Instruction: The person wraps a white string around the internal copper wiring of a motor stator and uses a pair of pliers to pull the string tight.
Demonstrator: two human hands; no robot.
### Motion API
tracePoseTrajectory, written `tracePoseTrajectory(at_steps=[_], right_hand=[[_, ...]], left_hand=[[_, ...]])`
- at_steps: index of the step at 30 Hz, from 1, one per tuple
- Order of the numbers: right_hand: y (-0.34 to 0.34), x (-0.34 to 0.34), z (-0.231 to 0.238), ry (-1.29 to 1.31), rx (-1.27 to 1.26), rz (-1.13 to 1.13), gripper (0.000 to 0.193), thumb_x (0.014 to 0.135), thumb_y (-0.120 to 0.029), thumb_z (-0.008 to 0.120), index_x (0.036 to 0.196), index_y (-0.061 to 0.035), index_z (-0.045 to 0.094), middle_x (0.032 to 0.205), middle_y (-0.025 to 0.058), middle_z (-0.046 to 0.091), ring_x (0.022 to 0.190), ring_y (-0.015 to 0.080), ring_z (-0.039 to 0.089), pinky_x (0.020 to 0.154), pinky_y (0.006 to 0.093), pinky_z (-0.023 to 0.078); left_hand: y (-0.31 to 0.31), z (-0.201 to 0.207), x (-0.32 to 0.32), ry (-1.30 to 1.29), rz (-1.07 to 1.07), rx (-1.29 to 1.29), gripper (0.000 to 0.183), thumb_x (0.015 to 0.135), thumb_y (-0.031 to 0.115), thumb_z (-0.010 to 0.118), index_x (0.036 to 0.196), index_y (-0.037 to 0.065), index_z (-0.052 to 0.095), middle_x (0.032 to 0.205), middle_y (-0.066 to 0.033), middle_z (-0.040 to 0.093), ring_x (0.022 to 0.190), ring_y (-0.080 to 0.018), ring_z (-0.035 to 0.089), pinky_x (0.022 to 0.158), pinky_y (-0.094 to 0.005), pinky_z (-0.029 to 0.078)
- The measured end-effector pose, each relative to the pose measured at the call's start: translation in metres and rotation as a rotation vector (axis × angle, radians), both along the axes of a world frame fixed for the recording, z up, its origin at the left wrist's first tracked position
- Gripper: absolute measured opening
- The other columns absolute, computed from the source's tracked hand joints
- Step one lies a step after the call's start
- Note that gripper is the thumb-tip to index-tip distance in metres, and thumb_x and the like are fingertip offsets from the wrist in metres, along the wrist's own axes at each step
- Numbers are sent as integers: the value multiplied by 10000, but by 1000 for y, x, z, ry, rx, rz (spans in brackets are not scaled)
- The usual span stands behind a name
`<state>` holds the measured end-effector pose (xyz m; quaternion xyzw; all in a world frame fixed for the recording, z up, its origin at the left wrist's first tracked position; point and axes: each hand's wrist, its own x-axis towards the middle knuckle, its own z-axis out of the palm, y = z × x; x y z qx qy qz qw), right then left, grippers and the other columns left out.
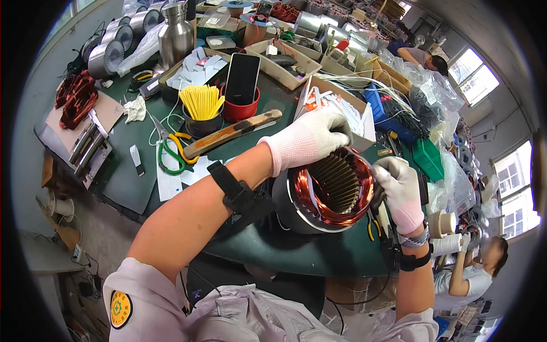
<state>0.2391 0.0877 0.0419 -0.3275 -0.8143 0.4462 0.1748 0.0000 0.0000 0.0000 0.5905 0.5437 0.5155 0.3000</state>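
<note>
Copper stator, beside left grip, right grip

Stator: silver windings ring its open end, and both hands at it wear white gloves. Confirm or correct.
Not silver: the head view shows copper-red windings ringing the open end of the stator. The left hand and right hand at it do wear white gloves.

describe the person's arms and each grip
Left grip and right grip: white knit gloves, pinkish cuffs. Black straps circle both forearms; a grey patterned band circles the right wrist. The sleeves are pale; the left bears a black-edged yellow-orange badge.
</note>
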Motion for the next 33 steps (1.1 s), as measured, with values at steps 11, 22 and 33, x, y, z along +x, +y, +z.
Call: tracePoseTrajectory(at_steps=[11, 22, 33], right_hand=[[2, -14, -13, 157, 214, -45, 169, 1001, -110, 645, 905, 19, 693, 714, -52, 572, 600, 14, 447, 521, 227, 357], [-8, -1, 6, -21, -260, -105, 267, 1076, -265, 587, 882, -89, 641, 567, -53, 500, 399, 28, 387, 395, 217, 244], [-3, -17, 32, -267, 2, 5, 212, 1031, -145, 588, 890, -24, 691, 687, 12, 650, 505, 51, 575, 451, 220, 433]], left_hand=[[6, 0, 3, 126, 68, 66, 259, 931, 170, 602, 1020, -39, 727, 903, -152, 746, 854, -223, 703, 835, -352, 551], [6, -3, 4, 111, 12, 82, 231, 936, 162, 600, 1019, -34, 690, 914, -136, 715, 851, -214, 669, 821, -348, 534], [-2, -3, 3, 94, 29, 93, 243, 882, 158, 618, 1004, 1, 758, 964, -182, 748, 929, -282, 713, 879, -363, 538]])
